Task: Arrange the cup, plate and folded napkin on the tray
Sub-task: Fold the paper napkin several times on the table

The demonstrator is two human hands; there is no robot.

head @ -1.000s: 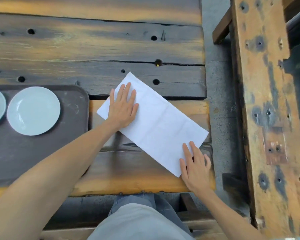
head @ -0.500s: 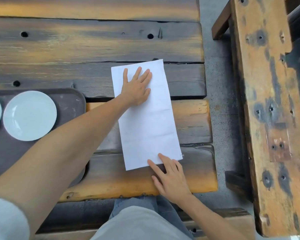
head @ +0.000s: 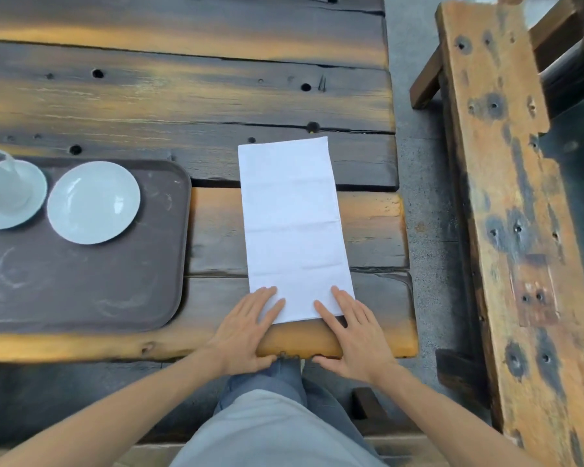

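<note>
A white napkin (head: 295,227), folded into a long strip, is laid flat on the wooden desk (head: 182,96) in the middle of the frame, its length running from the centre downward toward the near edge. Its lower end is pinned at both corners: the left hand (head: 246,332) is placed on the lower left corner and the right hand (head: 353,335) on the lower right corner, each with fingers stretched out flat on the paper. No grip is closed on the napkin; both hands are released and only press on it with straight fingers, while the palms and wrists are rested on the desk's near edge below the strip. The rest of the napkin is seen above the fingertips, untouched, and faint crease lines are crossed over it. At the left of the frame a dark brown tray (head: 115,298) is set on the desk, just beside the napkin but apart from it. On the tray's upper part a white plate (head: 93,202) is placed, and at the far left edge of the frame a white cup (head: 0,183) is stood on a saucer (head: 31,197), partly cut off by the frame. A weathered wooden bench (head: 520,230) is seen at the right of the frame, across a strip of grey floor (head: 422,163).
</note>
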